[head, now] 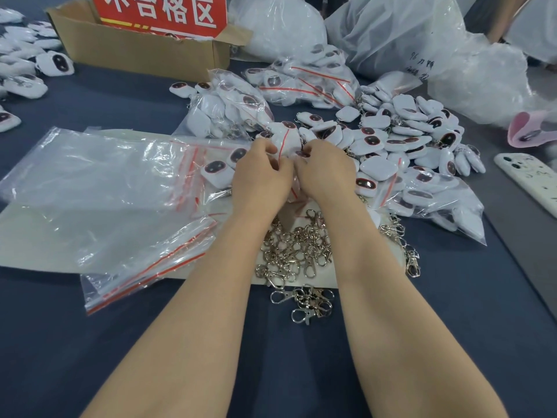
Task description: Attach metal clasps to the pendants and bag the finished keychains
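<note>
- Pinching a small clear bag (284,140) between them, the left hand (260,173) and right hand (324,170) both curl their fingers round it, at mid-table just beyond the clasp pile.
- That bag's red seal strip runs almost straight away from the person, leaning slightly right at its far end. The bag bulges with white pieces, and I cannot tell how many.
- Loose metal clasps (295,254) lie heaped between the forearms on a pale sheet (30,230), and a few lie on the dark blue table (452,327).
- A stack of flat zip bags (99,188) lies to the left, long axes across the table, red strips at their right ends.
- Loose pendants (391,137), white with dark oval faces, are piled just beyond the right hand.
- Three filled bags hold more of these: one right of the right wrist (437,203), two beyond the hands (235,107) (304,82).
- A cardboard box (135,49) at far left carries a red sign (162,10), and its contents are mostly hidden.
- A phone (530,182) lies at the right edge.
</note>
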`<state>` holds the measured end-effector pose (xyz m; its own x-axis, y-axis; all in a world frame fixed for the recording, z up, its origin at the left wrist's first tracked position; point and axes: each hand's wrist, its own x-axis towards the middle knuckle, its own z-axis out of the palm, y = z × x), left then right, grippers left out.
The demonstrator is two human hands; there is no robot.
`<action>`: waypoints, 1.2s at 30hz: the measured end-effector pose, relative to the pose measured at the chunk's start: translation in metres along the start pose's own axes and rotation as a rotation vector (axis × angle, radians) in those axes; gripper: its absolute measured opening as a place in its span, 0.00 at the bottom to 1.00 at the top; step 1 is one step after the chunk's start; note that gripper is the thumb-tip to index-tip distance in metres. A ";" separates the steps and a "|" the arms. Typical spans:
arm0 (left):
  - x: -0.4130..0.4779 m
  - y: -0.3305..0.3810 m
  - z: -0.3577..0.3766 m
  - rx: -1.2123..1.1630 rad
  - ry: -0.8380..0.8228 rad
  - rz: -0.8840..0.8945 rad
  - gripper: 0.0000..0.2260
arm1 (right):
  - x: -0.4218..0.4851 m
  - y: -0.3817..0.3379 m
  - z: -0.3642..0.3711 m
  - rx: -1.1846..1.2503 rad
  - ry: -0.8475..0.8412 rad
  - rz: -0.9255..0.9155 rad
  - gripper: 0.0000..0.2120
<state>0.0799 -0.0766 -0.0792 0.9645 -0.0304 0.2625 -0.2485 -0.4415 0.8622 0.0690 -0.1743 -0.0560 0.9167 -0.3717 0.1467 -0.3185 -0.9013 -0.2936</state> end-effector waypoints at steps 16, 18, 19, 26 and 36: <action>0.000 0.000 0.000 0.021 -0.027 -0.021 0.09 | 0.003 0.003 -0.006 0.407 0.261 0.122 0.20; 0.001 0.000 0.000 0.030 -0.029 -0.023 0.09 | 0.004 -0.001 -0.014 0.722 0.396 0.178 0.19; 0.001 0.000 0.001 0.035 -0.031 -0.027 0.09 | 0.006 -0.004 -0.018 0.999 0.415 0.232 0.18; 0.001 0.001 0.000 0.055 -0.004 -0.037 0.10 | -0.001 -0.021 -0.012 2.202 -0.206 0.553 0.16; 0.002 0.001 -0.001 0.044 -0.007 -0.067 0.11 | 0.001 -0.010 -0.006 1.961 -0.383 0.400 0.08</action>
<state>0.0813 -0.0764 -0.0775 0.9794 -0.0058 0.2017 -0.1795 -0.4818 0.8577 0.0713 -0.1666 -0.0468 0.9529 -0.1551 -0.2608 -0.0796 0.7016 -0.7081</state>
